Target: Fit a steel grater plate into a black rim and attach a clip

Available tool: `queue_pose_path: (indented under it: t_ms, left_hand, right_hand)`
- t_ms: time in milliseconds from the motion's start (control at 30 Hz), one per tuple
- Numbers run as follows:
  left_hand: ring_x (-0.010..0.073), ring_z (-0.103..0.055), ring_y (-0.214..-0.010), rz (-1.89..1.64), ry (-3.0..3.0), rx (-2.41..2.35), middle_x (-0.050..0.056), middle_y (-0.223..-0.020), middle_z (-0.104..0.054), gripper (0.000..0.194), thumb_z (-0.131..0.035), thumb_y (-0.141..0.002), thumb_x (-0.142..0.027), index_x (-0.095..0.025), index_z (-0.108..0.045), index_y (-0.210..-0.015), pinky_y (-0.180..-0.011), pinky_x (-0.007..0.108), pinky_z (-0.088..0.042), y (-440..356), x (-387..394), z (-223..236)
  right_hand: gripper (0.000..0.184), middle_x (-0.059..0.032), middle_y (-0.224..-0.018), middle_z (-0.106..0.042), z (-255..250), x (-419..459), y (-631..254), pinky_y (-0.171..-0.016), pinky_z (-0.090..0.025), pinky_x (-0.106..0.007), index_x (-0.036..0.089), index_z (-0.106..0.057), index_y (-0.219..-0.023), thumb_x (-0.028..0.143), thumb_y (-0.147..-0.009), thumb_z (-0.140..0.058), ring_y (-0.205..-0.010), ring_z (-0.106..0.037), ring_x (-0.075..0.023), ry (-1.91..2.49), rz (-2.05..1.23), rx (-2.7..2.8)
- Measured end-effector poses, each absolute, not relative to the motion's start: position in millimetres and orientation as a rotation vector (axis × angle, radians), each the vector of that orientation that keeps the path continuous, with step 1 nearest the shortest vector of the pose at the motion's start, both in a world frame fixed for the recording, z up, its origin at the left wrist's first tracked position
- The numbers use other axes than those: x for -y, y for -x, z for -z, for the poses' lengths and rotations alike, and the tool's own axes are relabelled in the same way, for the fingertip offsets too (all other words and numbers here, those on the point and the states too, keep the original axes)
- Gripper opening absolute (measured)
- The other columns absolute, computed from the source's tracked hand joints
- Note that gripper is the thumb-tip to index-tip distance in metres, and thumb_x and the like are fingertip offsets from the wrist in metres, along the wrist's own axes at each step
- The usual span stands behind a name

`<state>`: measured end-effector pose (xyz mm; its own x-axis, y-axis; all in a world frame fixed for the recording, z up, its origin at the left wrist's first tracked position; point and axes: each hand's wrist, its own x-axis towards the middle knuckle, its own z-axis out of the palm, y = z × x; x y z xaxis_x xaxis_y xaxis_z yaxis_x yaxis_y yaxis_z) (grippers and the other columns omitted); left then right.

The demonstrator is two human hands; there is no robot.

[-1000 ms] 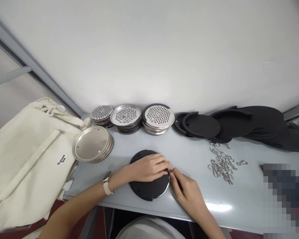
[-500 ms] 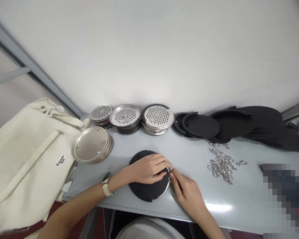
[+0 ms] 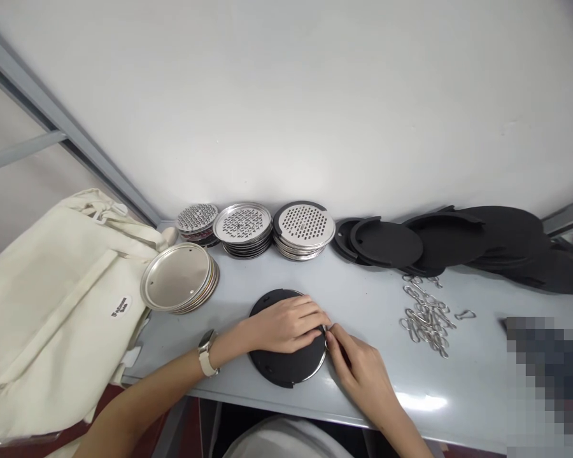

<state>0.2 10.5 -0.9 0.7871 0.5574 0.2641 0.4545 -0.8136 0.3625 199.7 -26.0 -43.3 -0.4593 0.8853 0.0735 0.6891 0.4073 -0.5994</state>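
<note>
A black round plate with a silvery metal rim lies near the table's front edge. Across its top rests my left hand, fingers bent over the right side and fingertips at the rim, holding the plate. Just right of the rim, my right hand is closed in a pinch on a small metal clip, mostly covered by the fingers. The clip meets the plate's edge; whether it passes through a hole there is hidden. Loose metal snap clips lie piled to the right.
Along the wall stand stacks of grater discs, perforated discs and black plates. Plain metal discs are stacked at left, beside a cream backpack. A pixelated dark object lies at right.
The hands stay at the plate's right rim with little movement. Less of the metal clip shows between the right fingers now. The whole view has shifted slightly.
</note>
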Motion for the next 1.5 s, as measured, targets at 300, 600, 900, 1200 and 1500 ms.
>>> queue_pose_path:
  t_ms: [300,600,900,1200,1500]
  left_hand:
    - [0.0203,-0.051,-0.096,-0.509,-2.706,-0.769,0.010,-0.104,-0.062,0.024,-0.039,-0.093,-0.017,-0.010,-0.053,-0.111,-0.091,0.035,-0.042,0,-11,-2]
    - [0.0196,-0.051,-0.097,-0.504,-2.721,-0.784,0.010,-0.101,-0.061,0.022,-0.040,-0.093,-0.018,-0.010,-0.052,-0.110,-0.091,0.034,-0.042,0,-10,-1]
    - [0.0196,-0.052,-0.094,-0.496,-2.733,-0.822,0.009,-0.098,-0.060,0.020,-0.044,-0.089,-0.017,-0.012,-0.054,-0.105,-0.088,0.033,-0.043,1,-9,1]
    - [0.0200,-0.052,-0.088,-0.578,-2.702,-0.979,0.007,-0.089,-0.058,0.018,-0.047,-0.086,-0.021,-0.015,-0.056,-0.101,-0.083,0.034,-0.045,2,-5,1]
    - [0.0188,-0.052,-0.091,-0.540,-2.653,-0.978,0.005,-0.095,-0.058,0.021,-0.048,-0.087,-0.020,-0.017,-0.054,-0.107,-0.086,0.033,-0.045,4,-4,-2]
  right_hand:
    - [0.023,0.0050,-0.057,-0.049,42,28,-199,-0.050,-0.032,-0.023,0.023,-0.039,-0.080,0.035,-0.097,-0.030,-0.048,-0.049,-0.0130,1.374,-0.763,2.238]
    - [0.019,0.0055,-0.061,-0.051,40,27,-198,-0.051,-0.036,-0.022,0.024,-0.038,-0.085,0.035,-0.097,-0.030,-0.050,-0.052,-0.0127,1.351,-0.825,2.186]
    - [0.019,0.0060,-0.058,-0.049,39,27,-196,-0.050,-0.035,-0.022,0.024,-0.038,-0.084,0.037,-0.097,-0.032,-0.048,-0.049,-0.0129,1.334,-0.818,2.190]
    - [0.023,0.0046,-0.062,-0.048,36,28,-193,-0.055,-0.039,-0.022,0.023,-0.040,-0.082,0.037,-0.098,-0.030,-0.052,-0.048,-0.0124,1.328,-0.929,2.071]
    - [0.025,0.0024,-0.065,-0.055,39,25,-189,-0.056,-0.043,-0.020,0.022,-0.042,-0.079,0.036,-0.097,-0.030,-0.055,-0.054,-0.0121,1.254,-0.884,2.042]
